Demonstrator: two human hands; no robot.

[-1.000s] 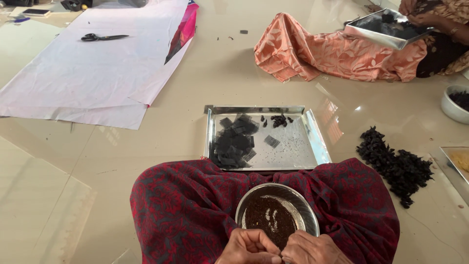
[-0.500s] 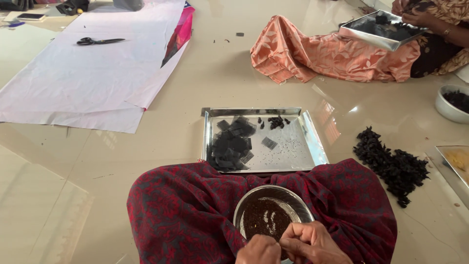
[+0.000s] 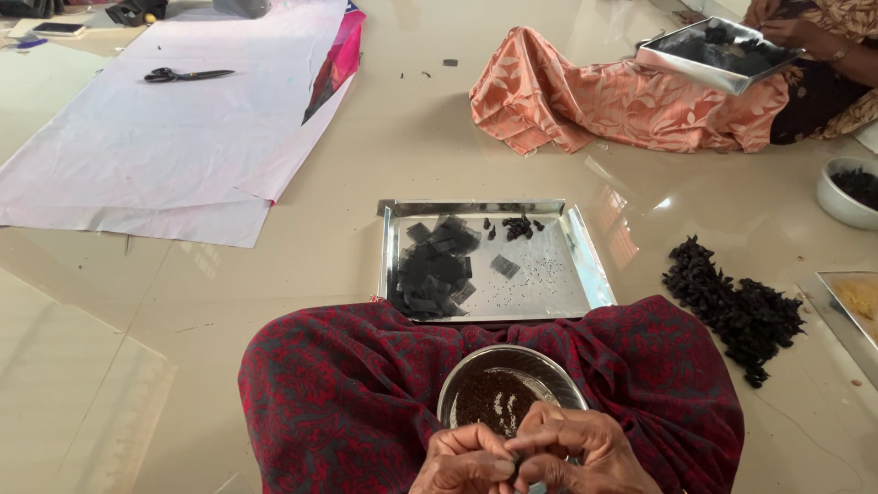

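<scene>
My left hand [image 3: 462, 460] and my right hand [image 3: 574, 450] meet at the bottom edge of the head view, fingertips pinched together on a small dark piece [image 3: 515, 465]. They hover over a round steel bowl [image 3: 549, 368] of dark brown powder that rests in my lap on dark red patterned cloth [image 3: 347, 384]. Just beyond my knees lies a steel tray [image 3: 549, 279] with a stack of dark square pieces [image 3: 434, 265] and a few small dark bits [image 3: 518, 226].
A pile of black pieces [image 3: 736, 306] lies on the floor at right. Another person [image 3: 814, 37] sits at the far right with a tray [image 3: 718, 50] over orange cloth [image 3: 622, 96]. White paper sheets [image 3: 174, 128] with scissors [image 3: 183, 74] lie far left; a white bowl [image 3: 846, 192] stands right.
My hands have risen further into view over the bowl, and the fingertips stay pressed together on the small piece. The view has tilted slightly.
</scene>
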